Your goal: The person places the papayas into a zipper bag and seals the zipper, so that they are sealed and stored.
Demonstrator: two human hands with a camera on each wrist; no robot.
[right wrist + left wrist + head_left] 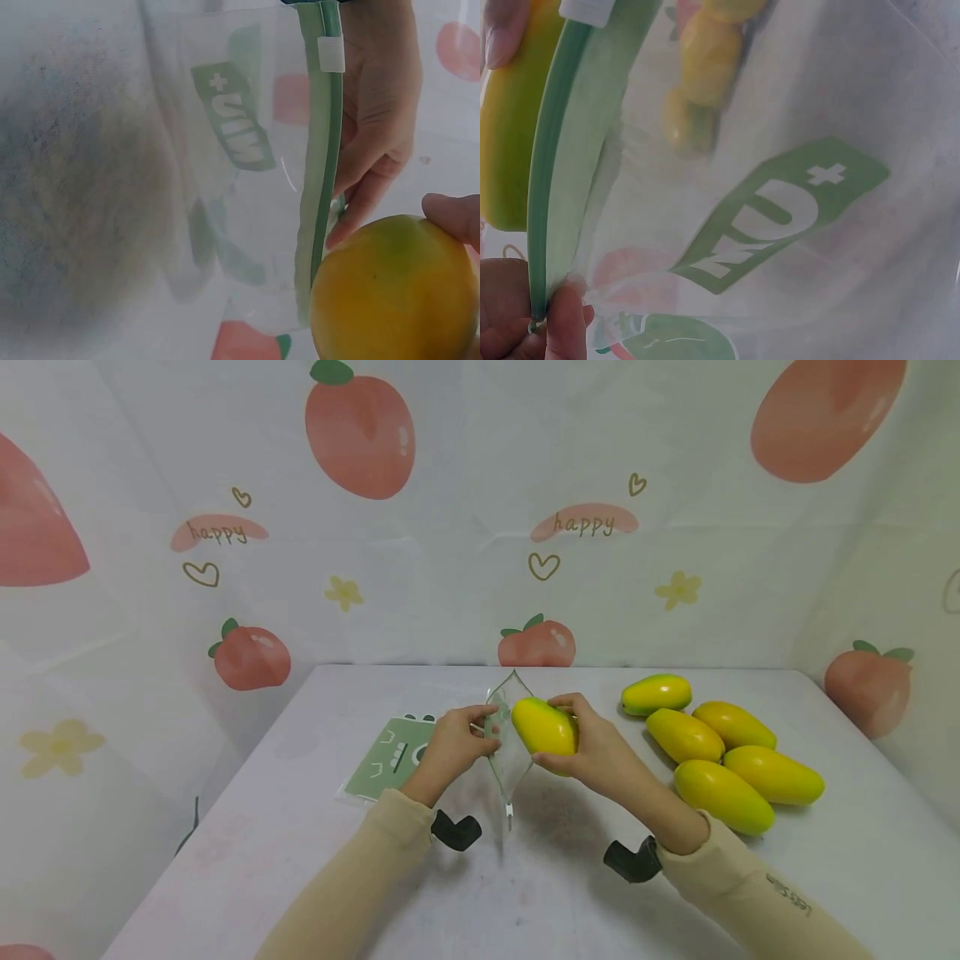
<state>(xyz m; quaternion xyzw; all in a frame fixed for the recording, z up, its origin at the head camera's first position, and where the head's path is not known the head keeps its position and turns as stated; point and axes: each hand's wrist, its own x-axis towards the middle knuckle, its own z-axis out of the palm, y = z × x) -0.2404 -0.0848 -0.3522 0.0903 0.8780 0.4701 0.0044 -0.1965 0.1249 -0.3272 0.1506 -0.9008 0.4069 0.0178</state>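
A clear zip bag (pixel 510 752) with a green edge and white slider stands upright, its mouth spread apart. My left hand (pixel 452 747) pinches one side of the mouth; in the left wrist view the fingers (pixel 566 319) grip the green zip strip (pixel 547 172). My right hand (pixel 592 743) grips a yellow-green mango (pixel 545 727) right beside the mouth. The right wrist view has the mango (pixel 396 292) against the green strip (pixel 324 150), with the bag's printed panel (pixel 234 116) to its left.
Several mangoes (pixel 723 793) lie at the right of the table (pixel 525 893). A flat green package (pixel 390 758) with a cartoon face lies left of my left hand. Black angled pieces (pixel 456 831) are at both wrists. A printed cloth (pixel 465 585) hangs behind.
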